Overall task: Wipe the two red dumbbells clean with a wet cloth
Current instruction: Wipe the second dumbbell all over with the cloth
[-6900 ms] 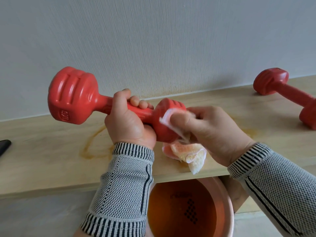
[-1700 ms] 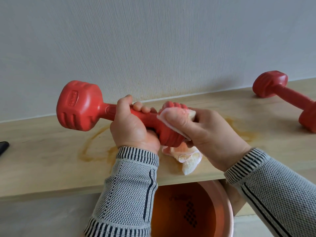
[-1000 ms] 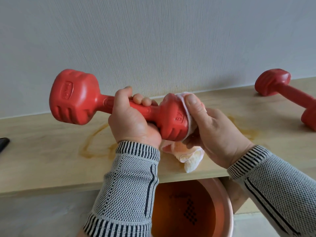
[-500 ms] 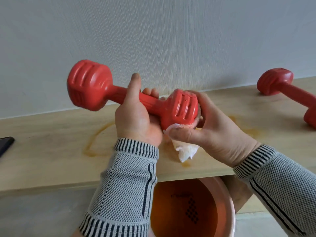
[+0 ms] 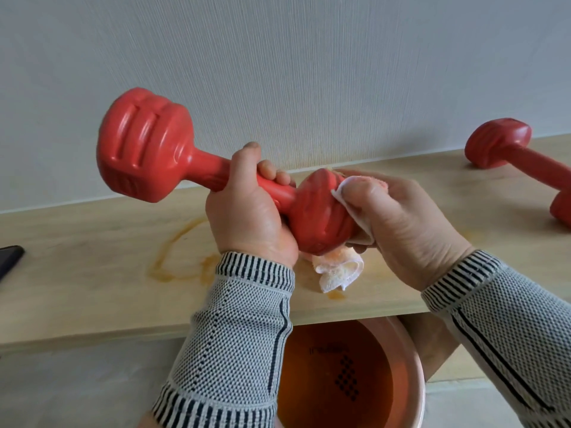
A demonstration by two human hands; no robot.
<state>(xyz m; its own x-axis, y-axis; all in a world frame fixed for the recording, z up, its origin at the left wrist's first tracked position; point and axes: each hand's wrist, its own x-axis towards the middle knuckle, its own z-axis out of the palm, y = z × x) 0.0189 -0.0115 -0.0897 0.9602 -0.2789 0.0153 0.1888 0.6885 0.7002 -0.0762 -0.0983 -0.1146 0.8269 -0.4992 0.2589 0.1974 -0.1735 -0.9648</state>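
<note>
My left hand (image 5: 247, 217) grips the handle of a red dumbbell (image 5: 145, 152) and holds it above the wooden shelf, its far head raised to the left. My right hand (image 5: 398, 227) presses a wet white cloth (image 5: 336, 273) against the near head of that dumbbell, covering its right side. The cloth's loose end hangs down onto the shelf. A second red dumbbell (image 5: 506, 149) lies on the shelf at the far right, partly cut off by the frame edge.
The light wooden shelf (image 5: 92, 267) runs along a pale wall and carries an orange-brown wet stain. Below its front edge stands a round basin (image 5: 414, 350) of orange-tinted water. A dark object (image 5: 9, 257) lies at the shelf's left edge.
My right hand has slid the cloth from under the near head up onto its right side. The dumbbell has turned in my left hand.
</note>
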